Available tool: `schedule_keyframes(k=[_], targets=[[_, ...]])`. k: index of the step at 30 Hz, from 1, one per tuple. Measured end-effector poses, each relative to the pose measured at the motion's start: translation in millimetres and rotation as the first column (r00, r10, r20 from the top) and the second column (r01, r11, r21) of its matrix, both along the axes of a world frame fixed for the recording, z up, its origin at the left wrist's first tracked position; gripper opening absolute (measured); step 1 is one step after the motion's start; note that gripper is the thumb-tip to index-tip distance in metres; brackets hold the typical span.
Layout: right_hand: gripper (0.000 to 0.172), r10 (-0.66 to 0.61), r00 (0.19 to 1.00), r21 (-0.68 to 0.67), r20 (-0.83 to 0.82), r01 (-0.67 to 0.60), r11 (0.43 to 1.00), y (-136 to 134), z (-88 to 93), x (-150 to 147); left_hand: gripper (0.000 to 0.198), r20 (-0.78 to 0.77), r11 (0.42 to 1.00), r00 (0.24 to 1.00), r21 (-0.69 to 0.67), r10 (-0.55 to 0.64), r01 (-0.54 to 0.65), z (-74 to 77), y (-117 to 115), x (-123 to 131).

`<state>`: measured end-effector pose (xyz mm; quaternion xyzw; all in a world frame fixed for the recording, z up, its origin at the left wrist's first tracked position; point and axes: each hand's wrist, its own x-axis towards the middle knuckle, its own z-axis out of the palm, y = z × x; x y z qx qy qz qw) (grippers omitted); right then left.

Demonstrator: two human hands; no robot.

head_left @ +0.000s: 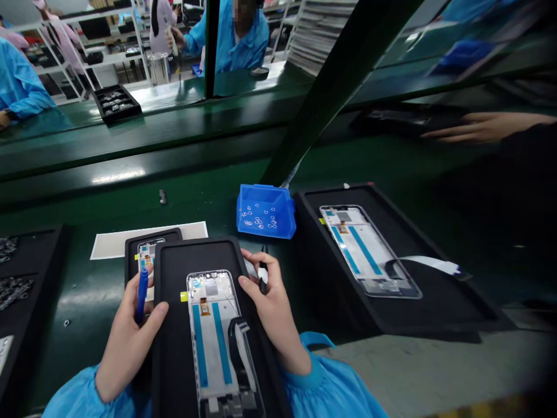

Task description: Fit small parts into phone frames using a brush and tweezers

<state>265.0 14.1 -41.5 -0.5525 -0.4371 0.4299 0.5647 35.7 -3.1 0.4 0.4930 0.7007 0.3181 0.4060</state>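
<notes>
Between my two hands is a black foam tray (172, 325), tilted toward me. A phone screen assembly (215, 342) lies in it, with blue strips, a yellow tab and a dark flex cable. My left hand (133, 328) is closed on the tray's left edge and also has a blue pen (142, 295) upright between its fingers. Gripping the right edge, my right hand (272, 305) also holds black tweezers (263, 276) against its fingers. Behind the held tray, partly hidden, another black tray (130, 255) carries a similar phone part (148, 251).
A blue bin (266, 226) with small ring-like parts stands ahead. To the right, stacked black trays (435, 278) carry another phone assembly (369, 249). A parts tray (47, 255) is at left. A green post (322, 98) slants across. A co-worker's hand (487, 126) reaches in at right.
</notes>
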Motion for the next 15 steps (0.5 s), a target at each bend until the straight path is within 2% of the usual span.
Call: schedule_keyframes(k=[3, 8, 15], targets=[[0.025, 0.037, 0.999, -0.02, -0.024, -0.038, 0.999, 3.3, -5.5, 0.8, 0.079, 0.015, 1.0, 1.0, -0.023, 0.021, -0.02, 5.2, -0.4, 1.9], [0.027, 0.042, 0.999, -0.035, 0.008, -0.041, 0.999, 5.7, -13.5, -2.3, 0.073, -0.047, 0.998, 0.998, 0.059, 0.034, -0.031, 10.6, -2.9, 3.8], [0.026, 0.029, 0.999, -0.045, -0.044, -0.031, 0.999, 8.4, -21.6, -9.3, 0.069, -0.041, 0.991, 0.997, 0.118, 0.066, -0.061, 12.3, -8.4, 3.4]])
